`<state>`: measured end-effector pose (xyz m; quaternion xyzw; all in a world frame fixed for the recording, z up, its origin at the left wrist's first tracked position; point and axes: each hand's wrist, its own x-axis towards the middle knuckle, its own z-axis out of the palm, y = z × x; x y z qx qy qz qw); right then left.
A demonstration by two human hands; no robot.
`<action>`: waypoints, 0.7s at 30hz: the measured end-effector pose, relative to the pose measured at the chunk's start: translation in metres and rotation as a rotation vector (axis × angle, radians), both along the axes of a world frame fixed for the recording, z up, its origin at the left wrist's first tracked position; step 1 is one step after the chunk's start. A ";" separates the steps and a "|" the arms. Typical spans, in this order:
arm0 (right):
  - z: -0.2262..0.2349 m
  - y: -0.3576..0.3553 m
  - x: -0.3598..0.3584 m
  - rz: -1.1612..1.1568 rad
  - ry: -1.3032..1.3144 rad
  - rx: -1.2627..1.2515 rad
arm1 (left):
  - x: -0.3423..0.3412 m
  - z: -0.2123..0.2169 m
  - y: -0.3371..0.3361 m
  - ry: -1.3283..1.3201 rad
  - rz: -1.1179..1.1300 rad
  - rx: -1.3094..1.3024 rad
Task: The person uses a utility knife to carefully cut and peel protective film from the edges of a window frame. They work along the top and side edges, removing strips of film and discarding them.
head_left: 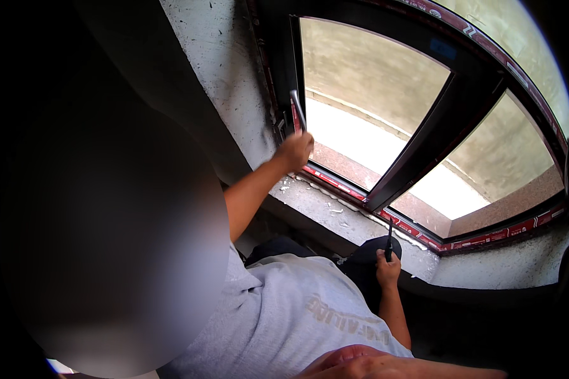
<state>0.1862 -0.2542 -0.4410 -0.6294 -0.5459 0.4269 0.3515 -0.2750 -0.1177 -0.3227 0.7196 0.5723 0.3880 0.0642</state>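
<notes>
My left hand [294, 152] is closed around the lower end of a silver bar [299, 112] that looks like a lever handle. It stands up in front of the left side of the dark window frame [411, 167]. Lower and to the right, my right hand [389, 270] grips a thin black tool [389, 243]. Its narrow tip points up at the bottom rail of the window, and its exact kind is unclear. The tip overlaps the sill in view; I cannot tell whether it touches.
Red printed protective film [335, 181] runs along the frame's edges. Below it, a pale concrete sill [313, 201] carries white foam scraps. Two glass panes [367, 82] flank the dark mullion. A pale wall [218, 57] borders the left. A blurred patch covers the left of the view.
</notes>
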 end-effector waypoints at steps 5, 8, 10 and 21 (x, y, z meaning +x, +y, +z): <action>0.014 -0.003 0.001 0.028 0.030 -0.028 | -0.023 -0.219 -0.273 0.028 0.336 -0.854; 0.004 0.002 0.009 0.062 0.067 -0.075 | -0.060 -0.204 -0.415 0.329 0.434 -1.481; 0.005 0.011 0.007 0.110 0.092 -0.114 | -0.095 -0.218 -0.513 0.399 0.299 -1.790; 0.003 0.023 -0.007 0.209 -0.109 -0.066 | -0.240 -0.071 -0.437 0.211 1.658 -0.960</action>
